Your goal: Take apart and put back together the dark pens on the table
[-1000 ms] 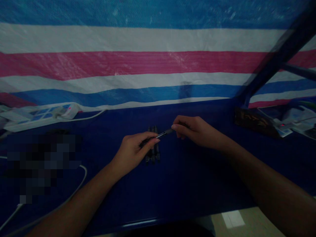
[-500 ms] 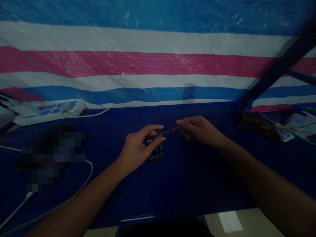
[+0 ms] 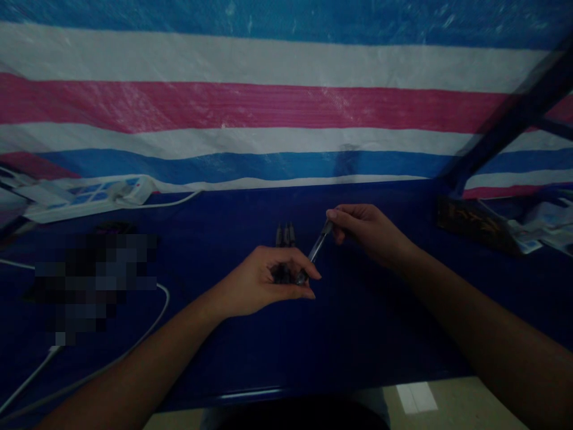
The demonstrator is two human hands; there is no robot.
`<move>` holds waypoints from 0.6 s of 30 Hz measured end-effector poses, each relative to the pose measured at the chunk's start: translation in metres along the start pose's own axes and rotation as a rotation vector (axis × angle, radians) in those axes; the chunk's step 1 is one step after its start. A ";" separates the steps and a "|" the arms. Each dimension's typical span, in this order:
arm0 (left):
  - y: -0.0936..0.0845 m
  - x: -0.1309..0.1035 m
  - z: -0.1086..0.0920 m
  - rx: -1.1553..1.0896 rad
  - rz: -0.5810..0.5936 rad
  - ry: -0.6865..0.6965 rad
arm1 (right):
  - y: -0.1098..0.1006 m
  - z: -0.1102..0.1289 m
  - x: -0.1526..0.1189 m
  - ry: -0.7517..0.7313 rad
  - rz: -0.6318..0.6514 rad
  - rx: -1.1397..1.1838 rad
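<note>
The pen (image 3: 319, 244) slants over the table (image 3: 358, 340), its far end pinched in the right hand (image 3: 367, 230), its near end pointing toward the near edge, between the parted thumb and finger of the nearer left hand (image 3: 250, 282); whether these grip it, I cannot tell.

Dim, bluish light, soft blur, dark lower half, pale glare on the tabletop's edge (image 3: 250, 394).

No readable text, brand or number.
On the blue table (image 3: 380, 334), the dark oblong block (image 3: 477, 227) at its far right bears golden marks too blurred to read; the white power strip (image 3: 101, 199) at its far left shows blue panels with no legible lettering.
</note>
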State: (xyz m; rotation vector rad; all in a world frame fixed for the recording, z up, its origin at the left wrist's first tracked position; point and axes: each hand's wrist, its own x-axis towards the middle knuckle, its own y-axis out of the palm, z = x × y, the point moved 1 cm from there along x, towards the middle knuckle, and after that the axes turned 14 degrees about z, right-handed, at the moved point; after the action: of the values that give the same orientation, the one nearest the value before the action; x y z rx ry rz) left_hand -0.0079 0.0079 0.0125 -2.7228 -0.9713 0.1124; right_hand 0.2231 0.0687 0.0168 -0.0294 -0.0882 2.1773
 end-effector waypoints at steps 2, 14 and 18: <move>0.002 0.001 -0.001 0.091 -0.001 -0.033 | 0.002 0.000 -0.001 -0.006 0.012 -0.021; 0.015 0.004 -0.004 0.255 -0.037 -0.014 | 0.013 -0.001 -0.001 0.041 0.049 0.026; 0.013 0.002 -0.002 0.277 -0.064 -0.031 | 0.021 0.001 -0.002 0.059 0.129 0.049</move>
State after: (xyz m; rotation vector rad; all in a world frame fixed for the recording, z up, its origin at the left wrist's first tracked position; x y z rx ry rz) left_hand 0.0018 -0.0011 0.0109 -2.4428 -0.9709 0.2574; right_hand 0.2067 0.0551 0.0160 -0.0730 0.0008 2.3052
